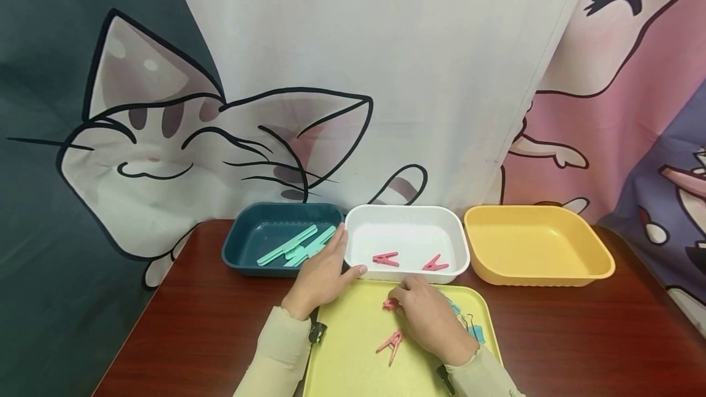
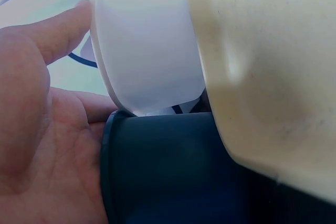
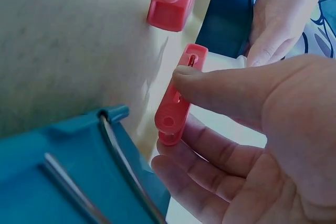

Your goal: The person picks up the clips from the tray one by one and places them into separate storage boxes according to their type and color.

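Over the upper part of the yellow tray (image 1: 347, 354), my right hand (image 1: 430, 317) pinches a pink clothespin (image 3: 176, 100) between thumb and fingers. A second pink clothespin (image 1: 390, 346) lies on the tray just below. Beside the right hand, partly hidden by it, is a blue binder clip (image 1: 476, 333) with wire handles. My left hand (image 1: 321, 277) has its fingers straight and rests at the adjoining rims of the dark teal bin (image 1: 241, 244) and the white bin (image 1: 405, 238). Two pink clothespins, one on the left (image 1: 385, 259) and one on the right (image 1: 435, 263), lie in the white bin.
Several mint-green long clips (image 1: 288, 245) lie in the teal bin. A yellow bin (image 1: 537, 250) stands to the right of the white one. All rest on a reddish-brown table (image 1: 187, 329), with a cartoon-printed curtain (image 1: 419, 78) behind.
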The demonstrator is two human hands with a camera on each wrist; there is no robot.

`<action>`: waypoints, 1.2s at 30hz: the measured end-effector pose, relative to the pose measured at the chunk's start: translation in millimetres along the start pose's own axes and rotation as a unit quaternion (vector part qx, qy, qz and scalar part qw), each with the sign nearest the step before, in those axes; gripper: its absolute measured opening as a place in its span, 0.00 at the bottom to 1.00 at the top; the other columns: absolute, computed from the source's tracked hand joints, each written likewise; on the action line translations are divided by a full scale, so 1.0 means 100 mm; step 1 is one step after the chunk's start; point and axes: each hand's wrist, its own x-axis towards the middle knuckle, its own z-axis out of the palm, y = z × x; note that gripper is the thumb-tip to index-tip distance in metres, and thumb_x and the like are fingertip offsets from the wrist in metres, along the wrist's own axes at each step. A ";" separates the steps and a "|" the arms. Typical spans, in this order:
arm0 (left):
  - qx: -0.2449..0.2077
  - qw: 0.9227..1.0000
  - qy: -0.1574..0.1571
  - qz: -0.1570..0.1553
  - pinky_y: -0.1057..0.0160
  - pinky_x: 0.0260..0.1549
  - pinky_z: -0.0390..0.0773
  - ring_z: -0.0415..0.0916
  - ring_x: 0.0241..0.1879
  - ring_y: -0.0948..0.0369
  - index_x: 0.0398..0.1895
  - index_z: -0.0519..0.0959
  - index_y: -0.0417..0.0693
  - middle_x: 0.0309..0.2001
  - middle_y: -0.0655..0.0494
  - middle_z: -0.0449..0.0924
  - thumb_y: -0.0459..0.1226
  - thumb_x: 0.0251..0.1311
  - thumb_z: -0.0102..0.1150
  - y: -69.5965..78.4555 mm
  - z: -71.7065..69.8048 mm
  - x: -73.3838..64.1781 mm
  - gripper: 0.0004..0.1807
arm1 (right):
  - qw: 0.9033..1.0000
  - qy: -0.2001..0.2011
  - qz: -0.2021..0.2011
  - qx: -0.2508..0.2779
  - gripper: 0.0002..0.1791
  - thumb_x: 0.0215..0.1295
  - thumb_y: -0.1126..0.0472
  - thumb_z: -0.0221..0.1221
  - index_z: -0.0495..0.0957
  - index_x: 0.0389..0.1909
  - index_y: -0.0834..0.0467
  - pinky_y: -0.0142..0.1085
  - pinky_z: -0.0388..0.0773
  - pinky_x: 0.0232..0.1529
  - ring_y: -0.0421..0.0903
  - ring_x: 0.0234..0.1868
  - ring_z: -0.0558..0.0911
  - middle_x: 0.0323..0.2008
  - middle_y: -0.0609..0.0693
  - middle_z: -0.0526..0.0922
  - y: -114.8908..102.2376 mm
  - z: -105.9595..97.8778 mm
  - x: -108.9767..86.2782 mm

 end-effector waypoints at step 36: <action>-0.003 1.000 0.006 0.003 0.43 0.60 0.73 0.63 0.71 0.46 0.78 0.53 0.35 0.80 0.46 0.45 0.57 0.68 0.57 0.00 0.01 -0.01 0.47 | 1.000 0.018 -0.019 -0.004 0.06 0.59 0.63 0.72 0.85 0.35 0.53 0.37 0.79 0.37 0.41 0.35 0.76 0.32 0.43 0.77 -0.07 -0.14 0.03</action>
